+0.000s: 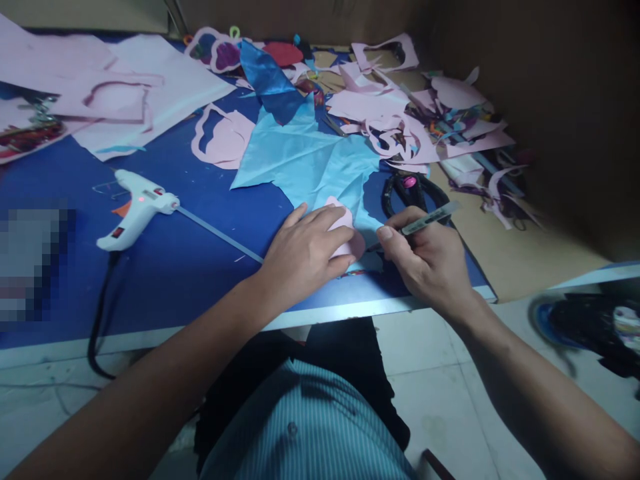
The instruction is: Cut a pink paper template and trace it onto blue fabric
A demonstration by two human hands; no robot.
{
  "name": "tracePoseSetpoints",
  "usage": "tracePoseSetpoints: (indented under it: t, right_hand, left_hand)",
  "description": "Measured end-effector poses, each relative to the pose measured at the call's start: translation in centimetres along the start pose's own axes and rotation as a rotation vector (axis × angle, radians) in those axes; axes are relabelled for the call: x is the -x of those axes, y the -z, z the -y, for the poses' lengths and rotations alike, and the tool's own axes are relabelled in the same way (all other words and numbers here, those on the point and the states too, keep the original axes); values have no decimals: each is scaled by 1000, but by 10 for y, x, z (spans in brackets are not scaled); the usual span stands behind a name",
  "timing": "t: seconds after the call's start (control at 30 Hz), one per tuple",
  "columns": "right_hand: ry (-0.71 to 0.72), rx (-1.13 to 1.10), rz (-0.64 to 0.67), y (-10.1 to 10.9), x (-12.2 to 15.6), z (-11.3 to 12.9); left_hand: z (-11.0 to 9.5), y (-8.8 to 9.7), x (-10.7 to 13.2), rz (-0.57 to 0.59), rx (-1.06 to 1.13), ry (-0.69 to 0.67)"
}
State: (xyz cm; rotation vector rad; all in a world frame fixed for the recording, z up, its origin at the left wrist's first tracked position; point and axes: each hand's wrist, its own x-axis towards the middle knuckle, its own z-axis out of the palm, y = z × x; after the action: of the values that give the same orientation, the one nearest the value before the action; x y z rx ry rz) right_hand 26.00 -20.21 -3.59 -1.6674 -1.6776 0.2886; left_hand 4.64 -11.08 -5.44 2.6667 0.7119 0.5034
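Note:
My left hand point(306, 248) lies flat with fingers stretched out, pressing a small pink paper shape point(346, 233) down on a light blue cloth point(310, 160). My right hand point(427, 257) is closed round a pen point(430, 218), whose tip touches the cloth right beside the pink shape. Both hands are near the front edge of the blue table point(190, 267).
A white glue gun point(137, 208) with a glue stick and black cord lies to the left. Black scissors point(413, 190) rest behind my right hand. Pink paper scraps point(385, 120) and sheets point(125, 93) cover the back. A dark blue cloth point(267, 80) lies beyond.

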Motion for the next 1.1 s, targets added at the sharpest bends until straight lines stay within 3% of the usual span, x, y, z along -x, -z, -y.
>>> tracePoseSetpoints:
  t: [0.77, 1.1]
  right_hand:
    - [-24, 11, -31, 4, -5, -6]
    - [4, -48, 85, 5, -14, -4]
  left_hand:
    - [1, 0, 0, 1, -5, 1]
    - [2, -1, 0, 4, 4, -4]
